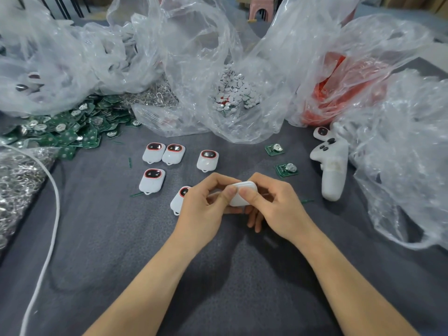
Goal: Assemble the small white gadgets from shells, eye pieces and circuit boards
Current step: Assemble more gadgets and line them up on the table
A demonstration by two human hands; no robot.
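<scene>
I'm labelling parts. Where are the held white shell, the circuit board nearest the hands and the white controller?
white shell (248, 186), head view, bare top face
circuit board (287, 169), head view, centre beside the cell
white controller (332, 166), head view, mid body

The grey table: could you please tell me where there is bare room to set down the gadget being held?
Widest bare patch: near side, between the white cable and the left hand. A smaller one lies between the finished gadgets and the loose circuit boards. The far side is crowded with plastic bags and the board pile.
</scene>
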